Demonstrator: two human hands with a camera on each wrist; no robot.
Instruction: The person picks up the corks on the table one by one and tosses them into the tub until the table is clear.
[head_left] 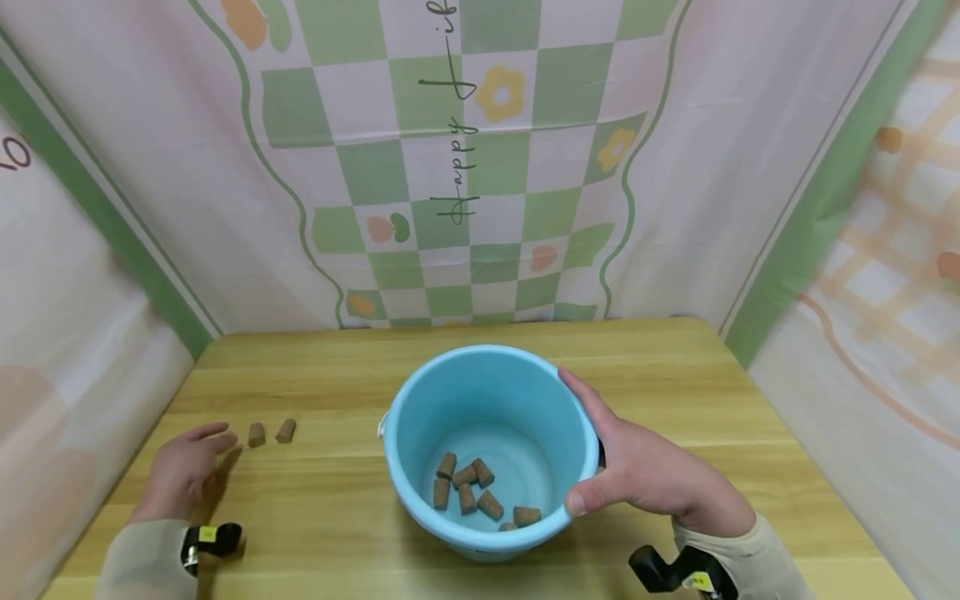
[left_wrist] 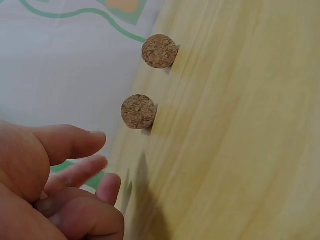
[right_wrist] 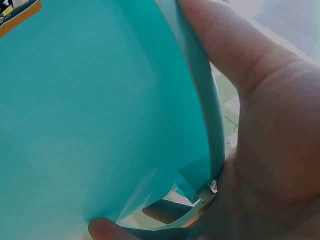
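A light-blue bucket (head_left: pixel 491 358) stands on the wooden table, with several brown cork stoppers (head_left: pixel 467 498) lying on its floor. My right hand (head_left: pixel 648 471) grips the bucket's right rim, thumb at the near side; the right wrist view shows the same hand (right_wrist: pixel 280 125) against the blue wall (right_wrist: pixel 100 110). To the left, my left hand (head_left: pixel 183 467) hovers low over the table, its fingers loosely bent and nothing visible between them. Just right of its fingertips lie two corks, one nearer (head_left: pixel 257 434) and one farther (head_left: pixel 286 430). Their round ends face the left wrist view.
The wooden table (head_left: pixel 337 533) is bounded at the back by a hanging cloth (head_left: pixel 495 167) with green checks. Similar cloths hang at the left (head_left: pixel 67 333) and right (head_left: pixel 885 358). A white handle joint (head_left: pixel 382 425) juts from the bucket's left side.
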